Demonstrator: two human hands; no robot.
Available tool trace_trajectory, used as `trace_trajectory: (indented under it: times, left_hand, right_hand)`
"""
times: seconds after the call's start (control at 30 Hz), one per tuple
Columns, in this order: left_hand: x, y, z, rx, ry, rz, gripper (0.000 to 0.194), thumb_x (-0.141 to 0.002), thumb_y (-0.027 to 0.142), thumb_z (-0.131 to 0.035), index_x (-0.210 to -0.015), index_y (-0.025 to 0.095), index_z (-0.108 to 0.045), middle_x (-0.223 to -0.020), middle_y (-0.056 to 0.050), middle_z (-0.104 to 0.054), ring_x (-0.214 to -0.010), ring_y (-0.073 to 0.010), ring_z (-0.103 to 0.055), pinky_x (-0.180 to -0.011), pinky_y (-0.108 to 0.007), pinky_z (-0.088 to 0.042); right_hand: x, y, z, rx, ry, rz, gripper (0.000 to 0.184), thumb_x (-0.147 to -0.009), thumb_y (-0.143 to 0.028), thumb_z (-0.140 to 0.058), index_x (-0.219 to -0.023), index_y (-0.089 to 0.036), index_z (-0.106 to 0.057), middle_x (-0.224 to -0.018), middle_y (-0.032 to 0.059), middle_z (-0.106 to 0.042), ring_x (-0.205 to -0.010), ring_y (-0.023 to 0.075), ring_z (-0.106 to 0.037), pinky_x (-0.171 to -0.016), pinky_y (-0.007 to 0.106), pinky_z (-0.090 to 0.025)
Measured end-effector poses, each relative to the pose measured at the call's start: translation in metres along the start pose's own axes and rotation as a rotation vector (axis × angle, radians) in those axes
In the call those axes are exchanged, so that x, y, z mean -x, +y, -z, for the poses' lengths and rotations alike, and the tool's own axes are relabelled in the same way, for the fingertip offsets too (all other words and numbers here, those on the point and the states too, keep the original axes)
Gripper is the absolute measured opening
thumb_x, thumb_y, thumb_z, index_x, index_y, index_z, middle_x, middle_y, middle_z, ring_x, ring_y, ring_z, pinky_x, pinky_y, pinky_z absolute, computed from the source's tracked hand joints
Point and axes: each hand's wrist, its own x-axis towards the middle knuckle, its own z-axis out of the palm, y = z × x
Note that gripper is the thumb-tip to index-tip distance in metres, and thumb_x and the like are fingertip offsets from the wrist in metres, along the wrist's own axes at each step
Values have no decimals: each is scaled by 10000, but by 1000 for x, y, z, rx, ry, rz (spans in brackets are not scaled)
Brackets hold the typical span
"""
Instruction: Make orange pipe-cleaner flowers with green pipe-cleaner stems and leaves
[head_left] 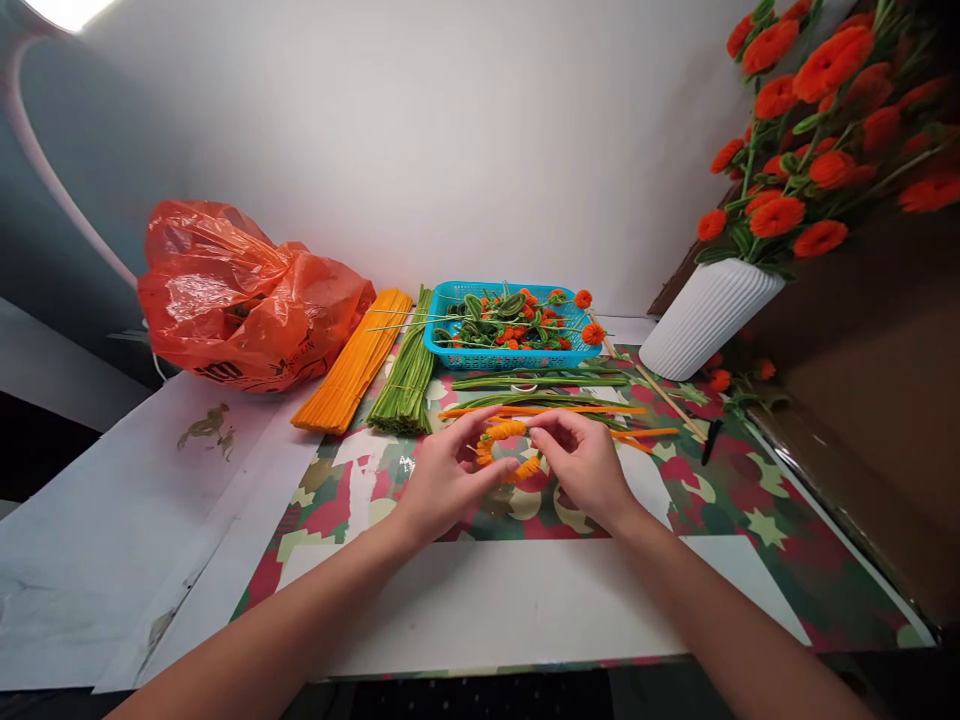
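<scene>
- In the head view, the ring (507, 430), a curl of fuzzy orange coils, is held up between both hands, above the patterned mat (802, 530).
- The left hand (450, 468) is curved around the ring's left side, gripping it between thumb and fingers.
- The right hand (583, 465) pinches the ring's upper right part between thumb and fingertips.
- Loose orange strips (654, 433) and green stems (551, 381) lie on the mat beyond the hands.
- Behind them, the blue basket (517, 361) holds small orange flowers and green leafy pieces; a few stems poke past its rim.
- Left of the basket lies the green bundle (406, 385), with the orange bundle (356, 365) beside it.
- The red plastic bag (247, 305) sits farther left, near the wall.
- At right, the white ribbed vase (709, 318) leans, full of orange flowers (778, 216) on green stalks.
- A thin stick (671, 402) lies slanted in front of the vase, its near end close to a small black item (711, 442).
- A white sheet (555, 600) lies under the forearms.
</scene>
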Motion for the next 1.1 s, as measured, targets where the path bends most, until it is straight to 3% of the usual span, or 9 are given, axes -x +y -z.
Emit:
trace_trajectory:
  times: [0.13,0.37,0.63,0.83,1.1]
  left_hand:
    - [3,1,-7,139,131,33,316,-819,316,-627,-1101,175,-636,-978,-73,-726,-781,-181,-702,-661,-268,-587]
    - [6,0,-7,115,258,44,227,-796,295,-656,-965,149,-699,-838,-54,-737,-637,-154,-686,-568,-237,-574]
    - [5,1,-9,156,269,50,200,-794,291,-659,-921,138,-681,-796,-51,-724,-627,-153,-684,-561,-234,-574]
    - [3,3,-3,115,200,38,207,-804,290,-650,-943,142,-690,-845,-63,-737,-652,-157,-697,-576,-228,-575]
    - [3,1,-3,34,185,-8,176,-795,264,-650,-896,130,-701,-824,-67,-737,-636,-153,-692,-564,-228,-571]
  right_hand:
    - [2,0,-2,1,59,11,146,-812,-250,-561,-815,-160,-675,-664,30,-671,-529,136,-589,-470,230,-467]
    - [5,1,-2,185,173,168,137,-778,-156,-541,-769,-171,-677,-620,12,-659,-503,128,-565,-496,241,-453]
    - [7,2,-3,233,237,181,117,-745,-140,-539,-729,-180,-648,-522,-26,-583,-445,116,-522,-462,236,-436]
    - [5,5,1,205,154,216,128,-785,-152,-535,-776,-175,-660,-638,4,-650,-511,120,-556,-509,238,-455]
    - [1,6,5,155,66,185,127,-809,-176,-529,-802,-158,-655,-645,7,-617,-525,113,-528,-497,221,-424]
